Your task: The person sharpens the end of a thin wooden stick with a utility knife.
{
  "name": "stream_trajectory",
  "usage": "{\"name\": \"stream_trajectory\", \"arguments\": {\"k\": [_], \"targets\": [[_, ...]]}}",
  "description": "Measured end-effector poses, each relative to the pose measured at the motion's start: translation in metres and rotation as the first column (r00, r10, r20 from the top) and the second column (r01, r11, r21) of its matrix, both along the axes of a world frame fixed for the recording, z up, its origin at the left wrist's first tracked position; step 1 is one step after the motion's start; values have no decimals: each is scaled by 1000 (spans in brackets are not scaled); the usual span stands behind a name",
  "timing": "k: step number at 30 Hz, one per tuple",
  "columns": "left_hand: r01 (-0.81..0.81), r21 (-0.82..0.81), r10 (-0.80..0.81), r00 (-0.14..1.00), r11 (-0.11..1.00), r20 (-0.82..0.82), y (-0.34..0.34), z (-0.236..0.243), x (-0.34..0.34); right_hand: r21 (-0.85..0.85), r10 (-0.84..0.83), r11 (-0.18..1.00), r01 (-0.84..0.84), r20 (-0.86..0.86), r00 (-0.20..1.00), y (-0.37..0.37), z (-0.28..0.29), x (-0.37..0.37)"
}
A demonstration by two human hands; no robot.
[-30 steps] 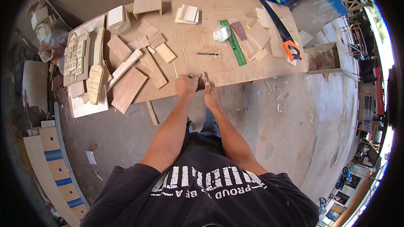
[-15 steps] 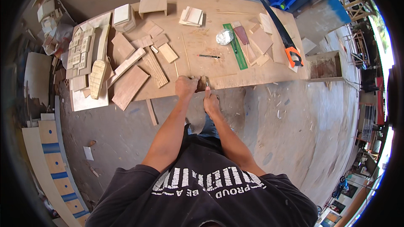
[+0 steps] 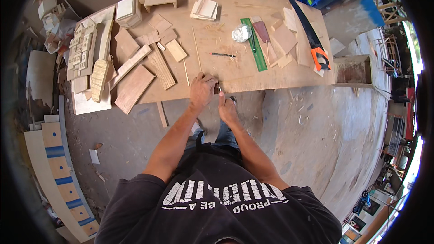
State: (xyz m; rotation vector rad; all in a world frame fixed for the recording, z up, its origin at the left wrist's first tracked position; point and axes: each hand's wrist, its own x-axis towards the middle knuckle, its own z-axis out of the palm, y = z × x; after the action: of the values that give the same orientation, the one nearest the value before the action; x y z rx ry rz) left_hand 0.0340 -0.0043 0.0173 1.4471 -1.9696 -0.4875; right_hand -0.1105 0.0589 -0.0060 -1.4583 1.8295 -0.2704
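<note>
At the near edge of the wooden table (image 3: 271,79), both my hands work close together. My left hand (image 3: 203,89) is closed, fingers bent over the table edge, on a small dark brown piece (image 3: 216,89), most of which they cover. Beside it, my right hand (image 3: 227,107) is closed with the thumb pointing up toward that piece. A thin, light-coloured tip shows above the thumb; what it belongs to is hidden in the fingers. Just beyond the hands, a thin wooden strip (image 3: 186,73) and a dark pencil (image 3: 223,55) lie on the tabletop.
Wood offcuts (image 3: 134,89) and a model building facade (image 3: 82,49) crowd the left. Rightward lie a green ruler (image 3: 258,56), a crumpled silvery-white lump (image 3: 241,33), thin wooden pieces (image 3: 284,40) and an orange-handled saw (image 3: 320,58). An open box (image 3: 371,70) stands past the table's right end.
My left hand has shifted a little forward over the table edge, its fingers bunching over the small brown piece. My right hand stays beside it. The whole view has tilted slightly.
</note>
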Motion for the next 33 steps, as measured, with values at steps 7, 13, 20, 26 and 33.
{"name": "stream_trajectory", "arguments": {"k": [7,13,20,26,33], "targets": [[82,-21,-81,996,996,35,-3,-7,8,-139,119,982,-129,-76,990,-2,17,-2],[132,-21,-132,991,991,26,-5,-12,10,-66,-61,996,59,-30,998,-5,23,5],[160,-37,-160,987,986,6,-10,-15,13,-111,-148,984,142,-45,988,-3,2,10],[219,-40,-217,976,975,31,-6,-8,15,-68,-198,978,197,-15,980,10,5,16],[354,-39,-354,935,934,16,5,-11,25,36,-253,967,252,264,931,42,7,21]]}}
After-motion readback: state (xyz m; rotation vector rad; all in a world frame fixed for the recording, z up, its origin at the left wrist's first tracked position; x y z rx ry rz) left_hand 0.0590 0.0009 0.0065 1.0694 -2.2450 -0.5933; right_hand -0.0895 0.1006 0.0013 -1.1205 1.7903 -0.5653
